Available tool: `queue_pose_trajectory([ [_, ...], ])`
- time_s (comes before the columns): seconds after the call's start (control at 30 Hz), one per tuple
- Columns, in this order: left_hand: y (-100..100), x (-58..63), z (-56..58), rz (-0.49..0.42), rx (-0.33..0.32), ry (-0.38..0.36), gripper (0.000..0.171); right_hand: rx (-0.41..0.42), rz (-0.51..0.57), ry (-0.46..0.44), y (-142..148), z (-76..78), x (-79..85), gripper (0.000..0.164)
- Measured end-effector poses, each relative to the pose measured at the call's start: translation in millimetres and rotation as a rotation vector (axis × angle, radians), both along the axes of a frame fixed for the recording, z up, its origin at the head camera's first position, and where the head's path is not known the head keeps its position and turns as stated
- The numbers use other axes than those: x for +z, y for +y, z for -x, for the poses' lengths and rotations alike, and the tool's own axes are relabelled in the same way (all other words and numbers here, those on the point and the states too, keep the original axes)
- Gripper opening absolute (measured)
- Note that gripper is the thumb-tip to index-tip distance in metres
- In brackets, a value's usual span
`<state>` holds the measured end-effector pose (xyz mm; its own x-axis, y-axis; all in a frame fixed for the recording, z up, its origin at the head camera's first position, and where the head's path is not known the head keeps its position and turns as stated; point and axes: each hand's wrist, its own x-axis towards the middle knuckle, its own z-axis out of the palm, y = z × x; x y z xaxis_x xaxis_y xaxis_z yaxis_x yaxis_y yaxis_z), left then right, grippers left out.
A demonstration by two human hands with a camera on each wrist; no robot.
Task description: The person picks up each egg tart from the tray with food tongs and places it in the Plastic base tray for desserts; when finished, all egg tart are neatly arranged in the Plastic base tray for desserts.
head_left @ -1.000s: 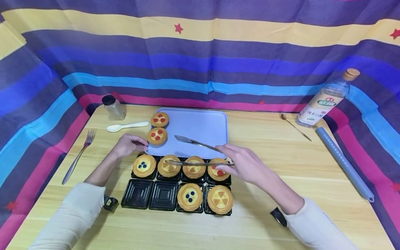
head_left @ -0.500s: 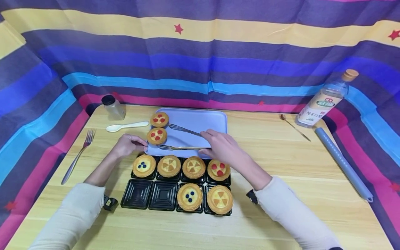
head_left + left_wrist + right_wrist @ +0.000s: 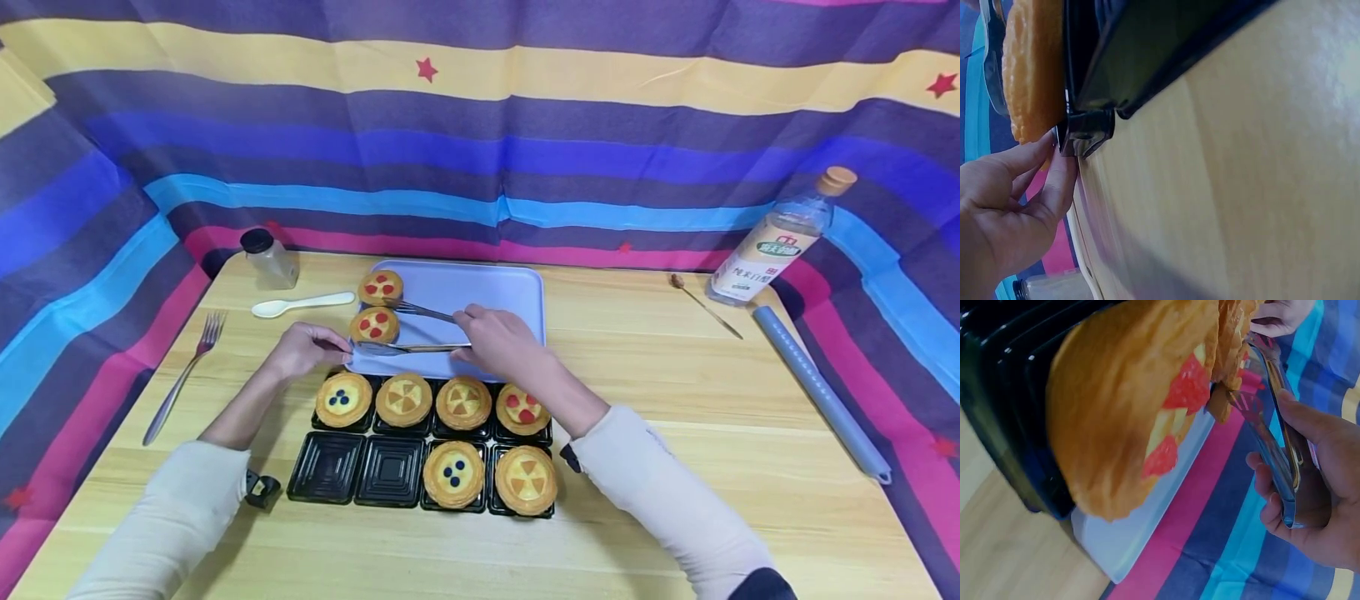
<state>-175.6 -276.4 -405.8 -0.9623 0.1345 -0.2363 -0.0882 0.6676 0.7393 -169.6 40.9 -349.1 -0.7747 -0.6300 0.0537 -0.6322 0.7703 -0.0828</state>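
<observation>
My right hand holds metal tongs, their two arms spread. In the head view the tong tips reach over the nearer red-topped tart, one along its far side, one along its near side. A second red-topped tart lies just behind it on the lilac tray. My left hand pinches the tray's front left corner between thumb and fingers. Close before the tray stand black plastic boxes in two rows; several hold tarts, and the two at the front left hold none.
On the left lie a fork and a white spoon, near a black-lidded jar. To the right are a vinegar bottle, a thin long-handled spoon and a grey-blue rod. A striped cloth hangs behind.
My right hand has carried the tongs left and away from the boxes, over the tray, to the nearer red-topped tart. The left hand has stayed at the tray corner.
</observation>
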Motion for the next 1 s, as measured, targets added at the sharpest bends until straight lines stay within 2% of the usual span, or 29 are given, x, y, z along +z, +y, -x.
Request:
queue_pose_trajectory([
  [0.7, 0.0, -1.3, 0.3, 0.013, -0.006, 0.01, 0.017, -0.02, -0.012, 0.005, -13.0, 1.0, -6.3, 0.05],
  [1.0, 0.4, -0.8, 0.0, -0.002, -0.003, 0.017, 0.018, 0.001, 0.024, 0.038, -8.0, -4.3, -1.8, 0.048],
])
